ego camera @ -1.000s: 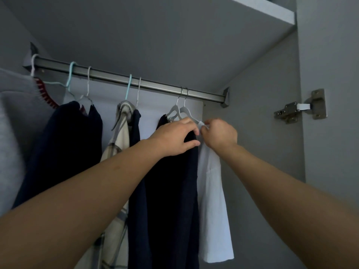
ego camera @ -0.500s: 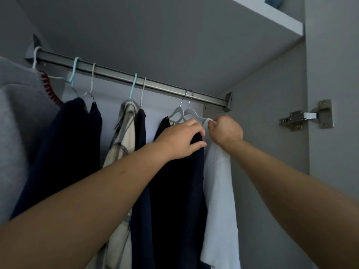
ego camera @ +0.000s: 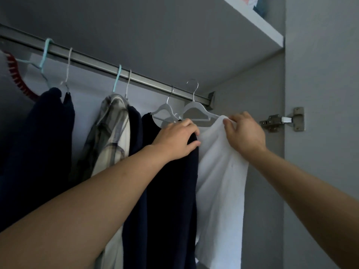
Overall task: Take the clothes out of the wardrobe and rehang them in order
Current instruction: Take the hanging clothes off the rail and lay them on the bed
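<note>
A metal rod (ego camera: 97,63) runs across the wardrobe with several garments on hangers. At its right end hangs a white shirt (ego camera: 219,181) on a white hanger (ego camera: 196,111). The hanger's hook rises in front of the rod and looks lifted clear of it. My right hand (ego camera: 244,131) pinches the shirt's right shoulder at the hanger's tip. Just to the left, my left hand (ego camera: 176,140) grips the shoulder of a navy garment (ego camera: 171,191), which stays hooked on the rod.
Further left hang a plaid shirt (ego camera: 108,136), another navy piece (ego camera: 44,133) and a red-trimmed collar (ego camera: 17,78). A shelf (ego camera: 252,22) sits close above the rod. The wardrobe's side wall and a door hinge (ego camera: 281,120) are at the right.
The white hanger's hook has risen from the rod and shifted right with my right hand. My left hand has stayed on the navy garment. The view has moved closer.
</note>
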